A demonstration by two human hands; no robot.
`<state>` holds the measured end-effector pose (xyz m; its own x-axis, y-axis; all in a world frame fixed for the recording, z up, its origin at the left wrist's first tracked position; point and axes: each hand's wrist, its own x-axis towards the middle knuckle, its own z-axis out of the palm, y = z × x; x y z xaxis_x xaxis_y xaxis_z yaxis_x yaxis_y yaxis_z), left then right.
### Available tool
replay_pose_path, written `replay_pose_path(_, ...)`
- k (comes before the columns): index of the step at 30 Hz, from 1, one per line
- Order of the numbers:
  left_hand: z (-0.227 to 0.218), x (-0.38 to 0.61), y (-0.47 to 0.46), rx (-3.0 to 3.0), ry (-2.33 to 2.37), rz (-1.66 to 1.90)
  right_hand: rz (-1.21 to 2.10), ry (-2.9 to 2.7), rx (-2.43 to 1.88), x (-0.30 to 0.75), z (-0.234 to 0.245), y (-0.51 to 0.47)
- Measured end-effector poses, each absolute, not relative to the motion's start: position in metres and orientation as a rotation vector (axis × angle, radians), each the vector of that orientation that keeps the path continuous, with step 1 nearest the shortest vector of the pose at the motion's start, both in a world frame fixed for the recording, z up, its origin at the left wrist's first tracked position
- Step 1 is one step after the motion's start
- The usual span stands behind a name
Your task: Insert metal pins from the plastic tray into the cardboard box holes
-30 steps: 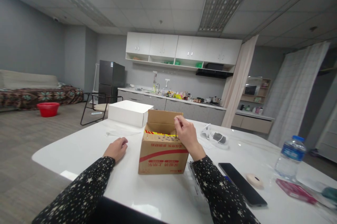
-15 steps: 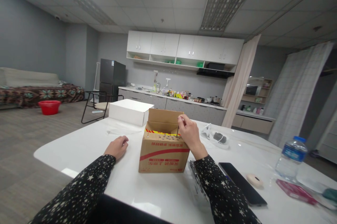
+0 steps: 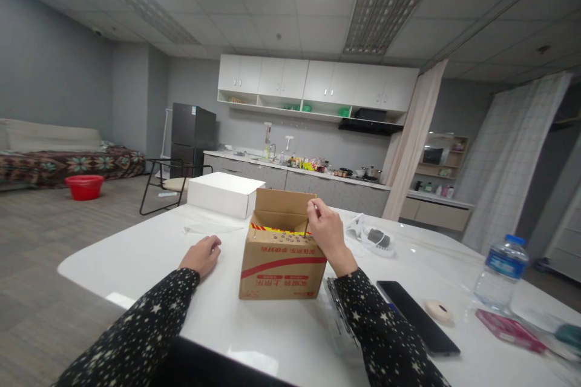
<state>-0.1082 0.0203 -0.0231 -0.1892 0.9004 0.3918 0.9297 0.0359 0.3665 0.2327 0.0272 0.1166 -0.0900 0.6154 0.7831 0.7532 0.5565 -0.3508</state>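
Observation:
A small brown cardboard box (image 3: 284, 272) with a red stripe stands in front of me on the white table. Its back flap is raised, and yellow-and-red material (image 3: 285, 231) shows inside. Along its near top panel sit several small round metal pieces (image 3: 287, 238), too small to make out. My right hand (image 3: 327, 226) is over the box's right corner, its fingers pinched on the upper end of a thin dark rod (image 3: 305, 228). The rod stands nearly upright, its lower tip at the top panel. Left of the box, my left hand (image 3: 202, 255) rests on the table, fingers loosely bent, holding nothing.
Behind the box lies a white carton (image 3: 222, 193). A white cabled item (image 3: 376, 238) is beyond my right hand. To the right are a black phone (image 3: 417, 317), a beige round object (image 3: 439, 311), a water bottle (image 3: 502, 272) and a pink packet (image 3: 511, 330).

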Motion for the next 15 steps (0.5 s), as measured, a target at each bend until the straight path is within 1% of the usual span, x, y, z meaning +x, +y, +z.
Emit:
replay_pose_path(6,-0.0243,-0.1093,0.0204,-1.965,-2.218,-0.861,-0.176,-1.783,-1.149,0.2338,0.1170,0.0265)
replay_pose_path(15,-0.0230,-0.1090,0.0206,-1.965,-2.221,-0.841,-0.244,-1.855,-1.065,0.2258,0.1162,0.0193)
